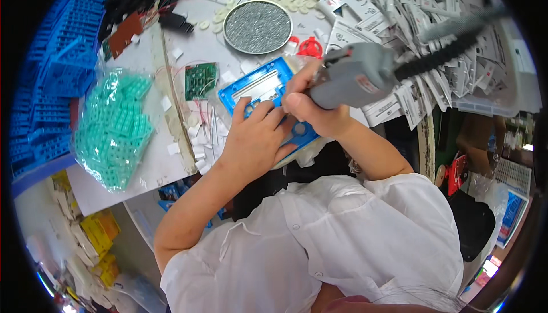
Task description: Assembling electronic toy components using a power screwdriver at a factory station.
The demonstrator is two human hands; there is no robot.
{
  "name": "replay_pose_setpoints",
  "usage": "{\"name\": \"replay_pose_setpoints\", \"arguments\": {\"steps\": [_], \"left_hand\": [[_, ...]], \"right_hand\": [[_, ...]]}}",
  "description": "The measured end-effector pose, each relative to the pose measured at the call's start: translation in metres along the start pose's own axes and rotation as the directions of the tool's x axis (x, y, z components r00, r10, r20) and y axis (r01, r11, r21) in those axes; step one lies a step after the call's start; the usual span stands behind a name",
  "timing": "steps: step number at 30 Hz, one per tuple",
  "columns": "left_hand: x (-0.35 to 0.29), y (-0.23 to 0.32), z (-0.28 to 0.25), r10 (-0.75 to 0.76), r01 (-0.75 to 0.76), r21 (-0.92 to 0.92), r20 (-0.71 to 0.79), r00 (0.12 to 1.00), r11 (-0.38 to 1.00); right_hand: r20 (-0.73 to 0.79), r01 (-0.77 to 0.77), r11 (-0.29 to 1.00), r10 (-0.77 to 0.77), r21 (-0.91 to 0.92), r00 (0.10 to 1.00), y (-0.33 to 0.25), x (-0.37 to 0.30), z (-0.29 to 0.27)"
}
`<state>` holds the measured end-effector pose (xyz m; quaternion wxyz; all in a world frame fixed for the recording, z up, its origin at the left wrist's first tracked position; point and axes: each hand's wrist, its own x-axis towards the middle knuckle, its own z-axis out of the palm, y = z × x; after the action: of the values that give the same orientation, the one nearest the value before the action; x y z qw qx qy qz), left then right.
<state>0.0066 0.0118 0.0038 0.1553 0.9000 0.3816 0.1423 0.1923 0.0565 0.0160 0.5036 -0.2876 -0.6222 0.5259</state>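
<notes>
A blue plastic housing with a rectangular window lies tilted on the table in front of me. My left hand rests across its left and near part, fingers spread and curled on it, the thumb toward the near edge. My right hand is closed around a grey powered screwdriver over the right side of the housing. The tool's tip is hidden by the hand and the tool's body. A black coiled cord runs from the tool to the upper right.
A round tray of small metal screws stands beyond the housing. Nearby lie a green circuit board and red plastic parts. Bagged turquoise keypads and stacked blue housings fill the left; white printed cards pile up at right.
</notes>
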Motion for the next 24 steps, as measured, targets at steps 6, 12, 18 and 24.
{"name": "replay_pose_setpoints", "arguments": {"steps": [6,12,18,24], "left_hand": [[-0.001,0.002,0.004,0.019,-0.015,0.04,-0.089,0.996,0.999],[0.002,0.003,-0.001,0.002,-0.001,0.038,-0.039,0.999,0.999],[0.002,0.003,0.001,-0.004,0.005,0.038,-0.014,1.0,0.999],[0.002,0.004,0.001,-0.004,0.004,0.01,-0.026,1.0,1.0]], "right_hand": [[0.17,0.005,0.99,0.02,-0.143,0.985,0.002,-0.006,-0.007],[0.205,0.044,0.999,-0.044,0.002,0.978,0.006,0.006,-0.021],[0.174,0.032,0.986,-0.061,0.164,0.983,-0.014,0.007,-0.025],[0.217,-0.043,0.999,0.045,-0.011,0.975,-0.009,0.002,-0.027]]}}
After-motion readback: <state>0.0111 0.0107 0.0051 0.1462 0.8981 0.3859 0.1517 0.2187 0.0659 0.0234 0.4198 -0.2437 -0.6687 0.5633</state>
